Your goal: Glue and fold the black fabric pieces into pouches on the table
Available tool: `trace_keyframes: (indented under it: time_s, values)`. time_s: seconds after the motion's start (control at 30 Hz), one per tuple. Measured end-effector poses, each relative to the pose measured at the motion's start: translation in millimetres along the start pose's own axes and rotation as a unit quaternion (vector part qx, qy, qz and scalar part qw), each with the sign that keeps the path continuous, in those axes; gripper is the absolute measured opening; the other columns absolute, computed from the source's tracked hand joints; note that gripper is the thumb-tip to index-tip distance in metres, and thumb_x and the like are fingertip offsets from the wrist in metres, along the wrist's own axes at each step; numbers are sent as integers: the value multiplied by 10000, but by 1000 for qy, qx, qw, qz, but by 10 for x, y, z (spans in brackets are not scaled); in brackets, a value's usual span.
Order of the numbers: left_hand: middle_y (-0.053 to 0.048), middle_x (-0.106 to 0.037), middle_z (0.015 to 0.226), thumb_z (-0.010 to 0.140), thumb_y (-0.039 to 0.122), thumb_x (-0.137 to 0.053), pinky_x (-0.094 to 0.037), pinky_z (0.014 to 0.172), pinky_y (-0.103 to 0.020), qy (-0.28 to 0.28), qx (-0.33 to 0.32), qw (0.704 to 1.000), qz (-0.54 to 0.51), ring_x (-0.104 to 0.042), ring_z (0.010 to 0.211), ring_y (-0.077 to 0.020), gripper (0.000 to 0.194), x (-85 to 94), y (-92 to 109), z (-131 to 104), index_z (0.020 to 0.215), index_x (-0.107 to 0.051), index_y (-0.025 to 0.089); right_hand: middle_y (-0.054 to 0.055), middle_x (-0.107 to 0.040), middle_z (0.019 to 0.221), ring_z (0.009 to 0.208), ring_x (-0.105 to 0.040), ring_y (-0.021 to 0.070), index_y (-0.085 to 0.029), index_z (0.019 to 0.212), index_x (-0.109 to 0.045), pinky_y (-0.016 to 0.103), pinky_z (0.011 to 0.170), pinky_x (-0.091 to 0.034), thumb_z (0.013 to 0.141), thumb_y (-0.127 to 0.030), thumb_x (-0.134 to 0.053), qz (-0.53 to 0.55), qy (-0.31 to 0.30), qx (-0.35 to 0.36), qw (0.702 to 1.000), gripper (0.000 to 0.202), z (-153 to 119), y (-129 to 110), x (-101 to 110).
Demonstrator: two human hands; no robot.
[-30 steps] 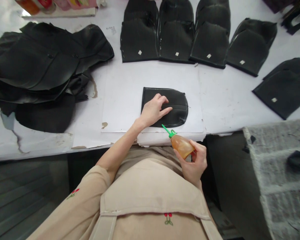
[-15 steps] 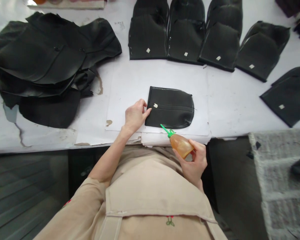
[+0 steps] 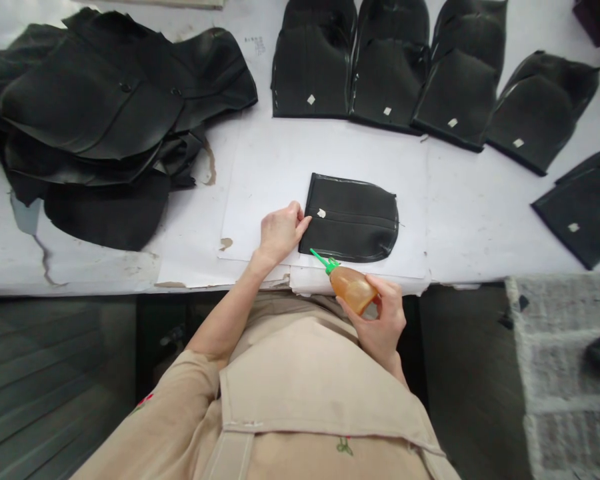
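A black leather-like piece lies flat on white paper in front of me, its rounded end to the right. It has a centre seam, a small pale tag near the straight left edge, and a shiny line along its borders. My left hand pinches that left edge between thumb and fingers. In my right hand is a squeeze bottle of amber liquid, gripped by its base. The bottle's green nozzle points left and up, its tip at the piece's lower left edge.
A heap of black pieces covers the table's left side. Several overlapping black pieces with pale tags form a row across the back, curving to the right. A grey fabric-covered surface stands at the lower right, beyond the table edge.
The bottle has moved left along the piece's lower edge, its nozzle tip now nearer the left corner. My left hand keeps its pinch. The whole view has shifted slightly.
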State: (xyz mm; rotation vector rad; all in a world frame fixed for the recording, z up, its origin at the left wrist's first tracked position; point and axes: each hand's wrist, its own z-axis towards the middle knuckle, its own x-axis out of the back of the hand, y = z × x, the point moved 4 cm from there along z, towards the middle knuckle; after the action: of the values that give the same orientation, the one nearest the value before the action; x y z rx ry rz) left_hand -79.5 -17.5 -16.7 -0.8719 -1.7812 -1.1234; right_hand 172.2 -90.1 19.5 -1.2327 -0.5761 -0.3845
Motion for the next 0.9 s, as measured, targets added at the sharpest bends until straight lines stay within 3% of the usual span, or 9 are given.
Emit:
trace_keyframes:
  time_s: [0.3,0.4,0.47,0.53,0.6,0.67,0.77,0.9]
  values:
    - [-65,-761,899,982,398,-570,-418,702,-298,-5,3,1000,-2,-702,842,-235,213,-14,-14,7,953,-660,207,89,-646,1153,1062,-640,264,-247,1268,-598,424,868,-595,761,-306,-865,29,-19,1,999,576,82,-43,-110]
    - [-67,-760,890,978,399,-580,-401,690,-301,1,0,1000,-11,-695,822,-234,213,-27,-32,15,942,-666,207,87,-644,1170,1091,-633,266,-247,1228,-618,415,864,-593,753,-336,-866,66,-40,-65,995,543,106,1,-130]
    - [-65,-759,881,974,400,-587,-391,686,-301,4,-1,1000,-19,-689,807,-230,213,-33,-48,23,928,-667,208,76,-653,1171,1081,-644,263,-243,1197,-629,400,854,-594,721,-361,-884,127,-56,-154,978,553,110,66,-132]
    - [-60,-758,871,972,403,-588,-384,682,-300,5,-2,1000,-28,-684,797,-224,217,-37,-65,33,912,-666,210,57,-678,1128,998,-669,244,-246,1178,-631,351,759,-600,691,-386,-895,227,-72,-262,935,570,86,144,-126]
    - [-52,-754,851,966,403,-594,-375,671,-298,2,-2,999,-41,-677,778,-217,218,-38,-81,41,890,-664,211,53,-700,1069,872,-677,225,-249,1171,-639,291,601,-566,684,-457,-879,350,-93,-354,862,581,46,201,-110]
    - [-43,-741,814,954,395,-605,-361,653,-296,2,2,998,-62,-663,744,-209,213,-37,-102,48,856,-656,212,61,-709,1031,812,-666,220,-256,1130,-671,280,545,-542,698,-574,-832,446,-81,-406,794,560,31,248,-44]
    - [-22,-695,730,930,373,-609,-345,637,-289,9,3,993,-120,-622,677,-187,219,-34,-124,50,781,-616,213,58,-701,988,806,-643,201,-277,1044,-718,271,558,-562,665,-709,-795,526,0,-419,740,580,121,351,176]
    - [17,-592,636,871,360,-592,-370,639,-276,27,-40,962,-270,-540,599,-144,253,-43,-89,49,678,-514,216,40,-623,860,593,-465,90,-227,1041,-722,102,308,-335,537,-711,-863,623,85,-353,693,713,401,474,639]
